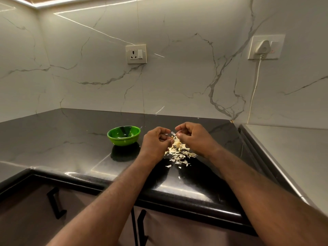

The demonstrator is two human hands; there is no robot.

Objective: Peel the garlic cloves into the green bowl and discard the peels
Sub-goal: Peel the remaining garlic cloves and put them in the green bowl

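Far left on the dark counter (71, 139) sits the green bowl (123, 142), near the action but not under it. Can't make out any cloves inside from this angle. Next over, the left hand (156, 141) has its fingers curled in, grip clamped on one end of a small pale garlic clove (173, 133) held in the air between both hands. Right below that is the pile of peels (179, 151), loose on the counter, with a few stray flakes nearer the front edge. Then the right hand (193, 137), grip also closed, pinching the clove's other end. Looks like mid-peel to me.

What I'd worry about: the clove is tiny and probably slick once skinned, so a hard tug could pop it free and drop it into the peels, where it'd blend in. The bowl's off to the left too, so the carry over is a chance to fumble. And those flakes look light, so one forearm sweep could send them off the edge.
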